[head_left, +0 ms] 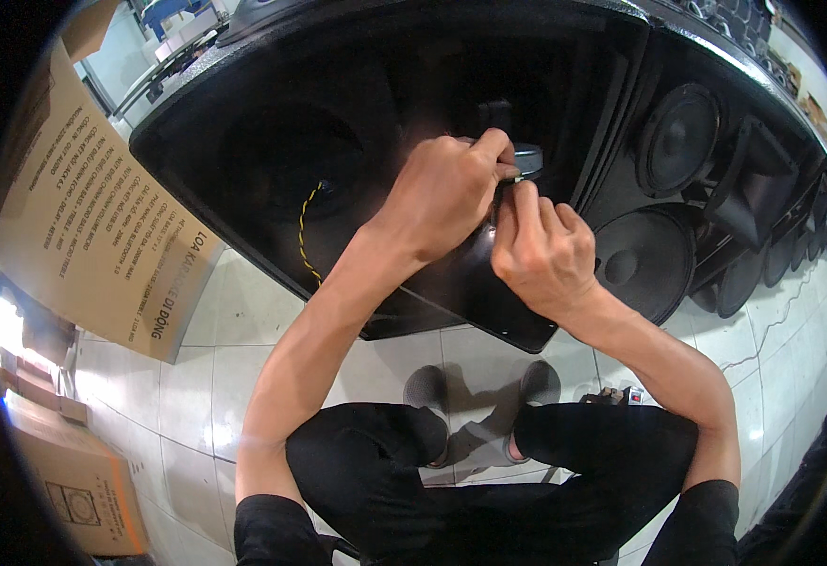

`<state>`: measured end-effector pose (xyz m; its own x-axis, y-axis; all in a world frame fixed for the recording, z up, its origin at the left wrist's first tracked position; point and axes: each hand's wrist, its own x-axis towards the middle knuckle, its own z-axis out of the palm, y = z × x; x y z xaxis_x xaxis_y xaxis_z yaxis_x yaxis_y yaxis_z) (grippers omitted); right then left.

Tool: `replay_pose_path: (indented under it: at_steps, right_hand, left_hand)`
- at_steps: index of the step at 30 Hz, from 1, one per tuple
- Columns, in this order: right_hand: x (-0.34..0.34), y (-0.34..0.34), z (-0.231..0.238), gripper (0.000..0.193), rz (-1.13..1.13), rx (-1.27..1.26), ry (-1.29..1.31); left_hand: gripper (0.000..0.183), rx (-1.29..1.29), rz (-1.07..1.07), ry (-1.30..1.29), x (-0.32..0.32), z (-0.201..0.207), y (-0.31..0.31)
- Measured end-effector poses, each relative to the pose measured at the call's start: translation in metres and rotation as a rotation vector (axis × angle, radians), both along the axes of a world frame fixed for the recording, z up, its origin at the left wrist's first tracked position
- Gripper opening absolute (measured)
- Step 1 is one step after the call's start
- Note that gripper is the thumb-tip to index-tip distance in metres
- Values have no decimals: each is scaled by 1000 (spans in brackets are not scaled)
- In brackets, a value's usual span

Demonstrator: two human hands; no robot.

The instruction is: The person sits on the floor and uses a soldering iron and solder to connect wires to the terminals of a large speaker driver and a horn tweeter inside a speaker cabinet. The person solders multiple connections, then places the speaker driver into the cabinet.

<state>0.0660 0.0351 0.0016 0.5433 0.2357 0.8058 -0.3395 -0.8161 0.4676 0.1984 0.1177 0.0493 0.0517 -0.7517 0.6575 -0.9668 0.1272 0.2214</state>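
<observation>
Both my hands meet in front of a large black speaker cabinet (243,104). My left hand (446,193) is closed, its thumb and fingers pinched together. Close beside it, my right hand (547,247) is pinched too, the fingertips almost touching the left ones. A tiny pale bit shows between the fingertips; the rest of what they hold is hidden. Just behind the fingers is a round silver metal part (528,158), probably a speaker driver's magnet. Below the hands, a black flat-edged piece (517,316) tilts out of the cabinet. A twisted yellow-and-black wire (302,231) hangs from the cabinet's left opening.
A tall printed cardboard box (102,217) stands at the left, with another carton (78,472) nearer. More black speakers with round cones (644,264) line the right. Small items (616,396) lie on the tiled floor (243,377) near my right foot. A thin cable (776,325) runs across the tiles.
</observation>
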Motion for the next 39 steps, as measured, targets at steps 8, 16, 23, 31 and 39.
replay_pose_path:
  at_steps: [8,16,23,31,39]
  right_hand:
    - [-28,-12,12,10,433,655,-41]
    - [-20,-19,16,20,492,1710,-3]
    - [-6,-18,-1,16,415,985,-128]
    - [-6,-33,1,15,101,134,124]
    - [-7,-46,1,13,297,235,74]
  left_hand:
    - [9,1,-24,37,4,1,4]
    - [9,-8,-27,8,4,-1,3]
    - [8,-5,-2,0,2,-4,2]
    - [9,-11,12,4,1,-3,2]
    - [10,-12,7,33,3,-4,3]
